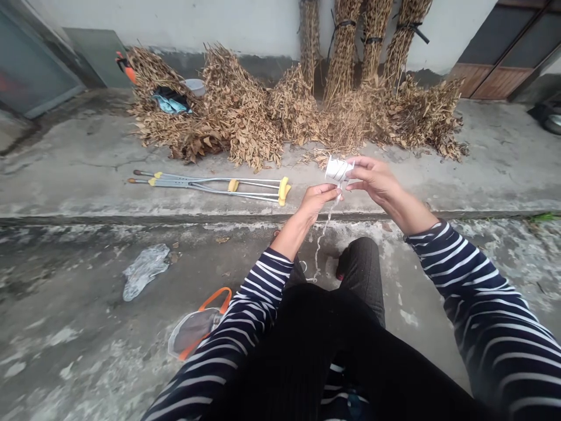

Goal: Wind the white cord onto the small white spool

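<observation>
Right grip (372,178) pinches a white string spool (338,169); left grip (319,199) pinches its thin strand (322,240).

One head-worn camera looks forward and down, close over the hands, toward a wall (219,23).

Concrete ground (79,158): crutches (210,185), dry-plant heaps (245,117), plastic scrap (144,270), orange-handled bag (197,327).
</observation>
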Action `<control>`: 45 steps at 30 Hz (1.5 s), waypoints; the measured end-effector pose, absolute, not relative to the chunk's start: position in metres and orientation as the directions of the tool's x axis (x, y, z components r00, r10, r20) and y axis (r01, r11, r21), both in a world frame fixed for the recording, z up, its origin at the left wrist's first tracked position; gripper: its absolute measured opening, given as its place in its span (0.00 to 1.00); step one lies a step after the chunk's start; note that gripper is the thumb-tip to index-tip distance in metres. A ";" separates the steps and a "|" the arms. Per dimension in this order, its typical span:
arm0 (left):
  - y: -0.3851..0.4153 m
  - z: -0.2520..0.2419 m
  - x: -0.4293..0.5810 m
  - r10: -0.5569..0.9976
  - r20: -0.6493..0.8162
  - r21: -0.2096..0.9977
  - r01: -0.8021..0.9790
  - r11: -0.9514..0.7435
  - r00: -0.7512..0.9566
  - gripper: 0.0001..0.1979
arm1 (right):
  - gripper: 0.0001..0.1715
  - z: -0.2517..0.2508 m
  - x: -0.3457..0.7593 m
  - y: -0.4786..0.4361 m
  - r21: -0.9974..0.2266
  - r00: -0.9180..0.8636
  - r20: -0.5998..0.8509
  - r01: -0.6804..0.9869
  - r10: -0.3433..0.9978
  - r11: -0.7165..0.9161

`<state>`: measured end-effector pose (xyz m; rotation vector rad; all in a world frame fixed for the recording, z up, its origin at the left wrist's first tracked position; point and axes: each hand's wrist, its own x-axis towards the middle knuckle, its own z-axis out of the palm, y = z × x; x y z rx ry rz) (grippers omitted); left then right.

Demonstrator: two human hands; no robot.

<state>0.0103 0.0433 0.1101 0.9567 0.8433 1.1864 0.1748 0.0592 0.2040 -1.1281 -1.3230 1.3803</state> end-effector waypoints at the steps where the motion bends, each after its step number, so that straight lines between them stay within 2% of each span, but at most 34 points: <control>1: 0.043 0.111 0.011 0.982 -0.034 0.935 -0.341 0.097 0.185 0.17 | 0.17 0.204 0.175 0.059 -0.999 -0.189 -0.030 -0.015 0.982 -0.033; 7: 0.039 0.116 0.011 0.968 -0.002 0.955 -0.287 0.077 0.252 0.13 | 0.22 0.199 0.178 0.060 -0.999 -0.218 0.030 0.020 0.975 0.036; 11: 0.029 0.117 0.011 0.918 0.023 0.914 -0.381 0.142 0.396 0.13 | 0.25 0.194 0.183 0.063 -0.978 -0.232 0.165 0.086 0.959 0.189; 16: 0.018 0.113 0.008 0.901 0.036 0.879 -0.443 0.178 0.432 0.14 | 0.26 0.185 0.191 0.068 -0.913 -0.258 0.277 0.229 0.926 0.337; 23: 0.013 0.097 0.004 0.932 -0.092 0.889 -0.393 0.235 0.351 0.17 | 0.26 0.177 0.193 0.063 -0.899 -0.239 0.310 0.242 0.920 0.366; 33: 0.017 0.084 0.001 0.868 -0.119 0.910 -0.297 0.291 0.483 0.20 | 0.28 0.188 0.189 0.058 -0.935 -0.216 0.256 0.192 0.942 0.298; 36: 0.012 0.090 0.002 0.886 -0.121 0.933 -0.253 0.256 0.448 0.20 | 0.27 0.184 0.191 0.057 -0.929 -0.201 0.257 0.219 0.945 0.299; 40: 0.001 0.101 0.002 0.928 -0.074 0.974 -0.173 0.145 0.365 0.18 | 0.24 0.170 0.197 0.058 -0.866 -0.222 0.336 0.309 0.915 0.392; 45: -0.012 0.112 -0.004 0.920 -0.051 0.989 -0.106 0.099 0.389 0.19 | 0.24 0.145 0.211 0.065 -0.788 -0.282 0.368 0.412 0.886 0.458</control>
